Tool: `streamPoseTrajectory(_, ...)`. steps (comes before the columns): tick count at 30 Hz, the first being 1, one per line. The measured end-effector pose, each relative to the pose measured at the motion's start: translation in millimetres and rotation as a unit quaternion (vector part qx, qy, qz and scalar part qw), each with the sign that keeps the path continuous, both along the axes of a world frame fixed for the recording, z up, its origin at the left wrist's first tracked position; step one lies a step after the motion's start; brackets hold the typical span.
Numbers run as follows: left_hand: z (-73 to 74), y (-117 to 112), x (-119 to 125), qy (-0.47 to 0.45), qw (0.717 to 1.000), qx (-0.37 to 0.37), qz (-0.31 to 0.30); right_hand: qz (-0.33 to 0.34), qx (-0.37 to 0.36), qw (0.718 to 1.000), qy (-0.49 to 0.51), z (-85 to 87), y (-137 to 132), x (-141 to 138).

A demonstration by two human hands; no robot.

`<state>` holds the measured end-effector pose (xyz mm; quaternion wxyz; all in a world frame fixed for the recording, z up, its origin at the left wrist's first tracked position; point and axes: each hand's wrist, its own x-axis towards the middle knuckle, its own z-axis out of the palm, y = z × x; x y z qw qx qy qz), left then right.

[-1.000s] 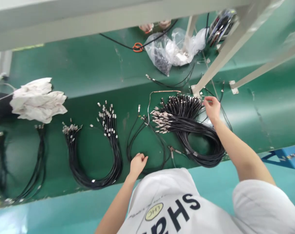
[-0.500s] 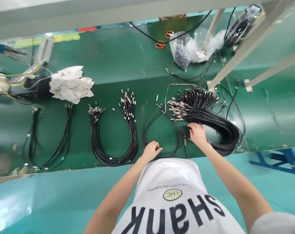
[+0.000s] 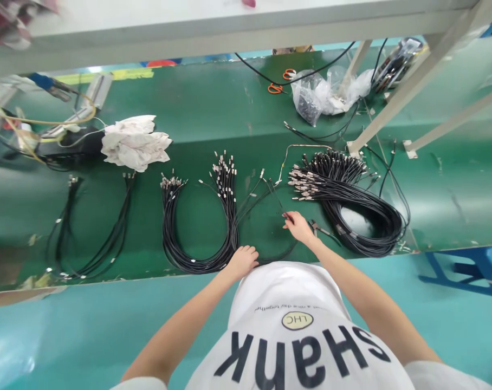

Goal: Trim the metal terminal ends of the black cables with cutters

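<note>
My right hand [image 3: 298,227], center of frame: thumb and fingertips pinched narrow on a thin black cable [image 3: 279,202]. My left hand [image 3: 243,261], lower center: fingers together and bent, palm down at the bench edge by a loose loop of thin black cables [image 3: 287,254]; can't tell if it grips any. Just right of my right hand: thick coiled bundle of black cables with silver connectors [image 3: 376,211]. Left of my left hand: U-shaped black cable bundle [image 3: 176,254]. Farther left, a sparser black cable bundle [image 3: 122,222]. Upper left, crumpled white cloth [image 3: 136,143]. Upper right of center, orange-handled scissors [image 3: 274,88] beside a clear plastic bag [image 3: 309,100]. All on a green bench top [image 3: 213,119].
</note>
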<state>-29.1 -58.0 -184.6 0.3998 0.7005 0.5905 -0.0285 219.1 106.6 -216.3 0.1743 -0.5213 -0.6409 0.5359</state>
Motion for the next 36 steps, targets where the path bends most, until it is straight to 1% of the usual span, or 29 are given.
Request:
streamPoseTrajectory(2, 7.3, -3, -8, -0.021, 0.999, -0.018, 0.036, 0.005, -0.036, 0.997, 0.068, 3.8, 2, 7)
streamPoseTrajectory(4, 13.7, 2, -12, -0.058, 0.995, -0.032, 0.078, 0.014, -0.07, 0.989, 0.127, 7.8, 0, 12)
streamPoseTrajectory(6, 18.4, 15, -11, -0.113, 0.985, -0.031, 0.129, 0.021, -0.097, 0.98, 0.174, 12.6, -7, 14)
streamPoseTrajectory(8, 22.3, 37, -4, -0.178, 0.965, -0.011, 0.191, 0.024, -0.116, 0.971, 0.208, 18.8, -16, 13)
streamPoseTrajectory(10, 27.4, 64, 6, -0.248, 0.932, 0.014, 0.265, 0.026, -0.13, 0.964, 0.231, 26.8, -25, 12)
streamPoseTrajectory(12, 36.1, 88, 16, -0.32, 0.887, 0.031, 0.333, 0.03, -0.139, 0.959, 0.245, 35.3, -32, 12)
streamPoseTrajectory(15, 56.6, 114, 28, -0.421, 0.816, 0.05, 0.394, 0.033, -0.143, 0.956, 0.255, 45.8, -38, 11)
streamPoseTrajectory(17, 72.5, 121, 34, -0.472, 0.771, 0.07, 0.422, 0.033, -0.141, 0.956, 0.256, 49.8, -42, 12)
streamPoseTrajectory(19, 87.1, 123, 38, -0.509, 0.733, 0.088, 0.443, 0.031, -0.135, 0.957, 0.254, 52.3, -46, 12)
streamPoseTrajectory(21, 99.6, 121, 41, -0.533, 0.706, 0.099, 0.457, 0.026, -0.128, 0.96, 0.249, 55.2, -50, 13)
streamPoseTrajectory(22, 105.1, 120, 41, -0.541, 0.696, 0.101, 0.461, 0.022, -0.125, 0.961, 0.245, 57.6, -52, 13)
streamPoseTrajectory(25, 121.1, 114, 42, -0.555, 0.686, 0.095, 0.461, 0.018, -0.121, 0.965, 0.231, 68.6, -59, 15)
streamPoseTrajectory(28, 137.4, 108, 42, -0.561, 0.69, 0.084, 0.449, 0.025, -0.122, 0.969, 0.215, 80.3, -63, 20)
streamPoseTrajectory(30, 147.8, 103, 41, -0.563, 0.694, 0.078, 0.442, 0.027, -0.114, 0.972, 0.202, 83.6, -63, 22)
streamPoseTrajectory(32, 156.6, 100, 40, -0.564, 0.7, 0.074, 0.432, 0.024, -0.097, 0.978, 0.185, 81.8, -61, 22)
streamPoseTrajectory(34, 163.6, 98, 41, -0.565, 0.708, 0.074, 0.417, 0.025, -0.077, 0.983, 0.164, 75.8, -56, 18)
streamPoseTrajectory(36, 168.7, 96, 43, -0.578, 0.705, 0.07, 0.406, 0.035, -0.056, 0.988, 0.138, 67.7, -48, 13)
